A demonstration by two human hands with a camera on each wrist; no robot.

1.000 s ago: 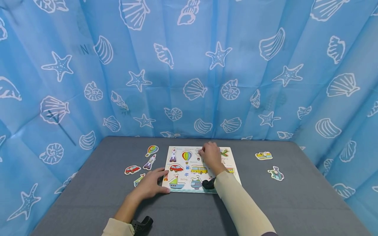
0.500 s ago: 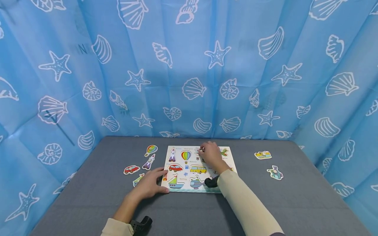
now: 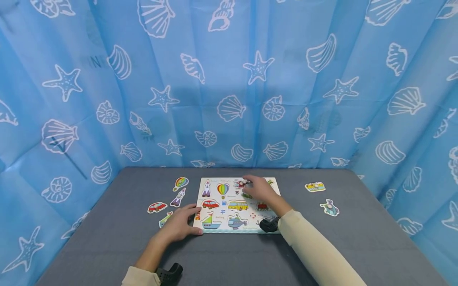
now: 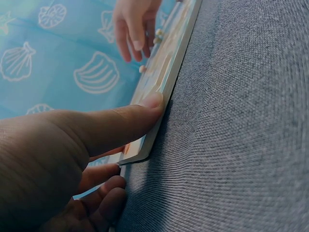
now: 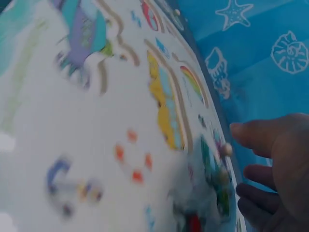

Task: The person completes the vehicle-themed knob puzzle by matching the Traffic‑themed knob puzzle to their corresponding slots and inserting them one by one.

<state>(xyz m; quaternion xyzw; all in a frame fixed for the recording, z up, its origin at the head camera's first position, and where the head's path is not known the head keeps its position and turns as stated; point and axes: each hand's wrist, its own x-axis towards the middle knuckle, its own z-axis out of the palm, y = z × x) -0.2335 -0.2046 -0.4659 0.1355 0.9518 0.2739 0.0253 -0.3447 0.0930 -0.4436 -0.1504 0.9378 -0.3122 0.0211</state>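
Note:
A wooden picture puzzle board (image 3: 229, 230) lies on the grey table. My left hand (image 3: 179, 223) holds its near left corner; in the left wrist view the thumb (image 4: 145, 108) lies along the edge and the other fingers curl at the side. My right hand (image 3: 262, 188) hovers over the upper right of the board, fingers loosely bent and holding nothing. Just beyond its fingertips, a red piece (image 3: 241, 183) sits at the helicopter spot. In the right wrist view a round wooden knob (image 5: 226, 149) shows beside the fingers, apart from them.
Left of the board lie loose pieces: a balloon (image 3: 180, 183), a rocket (image 3: 177, 198), a red car (image 3: 157, 207) and a sailboat (image 3: 165, 219), partly behind the left hand. To the right are a yellow piece (image 3: 315, 187) and a blue-green piece (image 3: 329, 207). A blue shell curtain (image 3: 229, 131) hangs behind.
My right hand has let go of the red piece and drawn back slightly to the right, uncovering it. The left hand keeps its place at the board's corner. The head view has shifted slightly.

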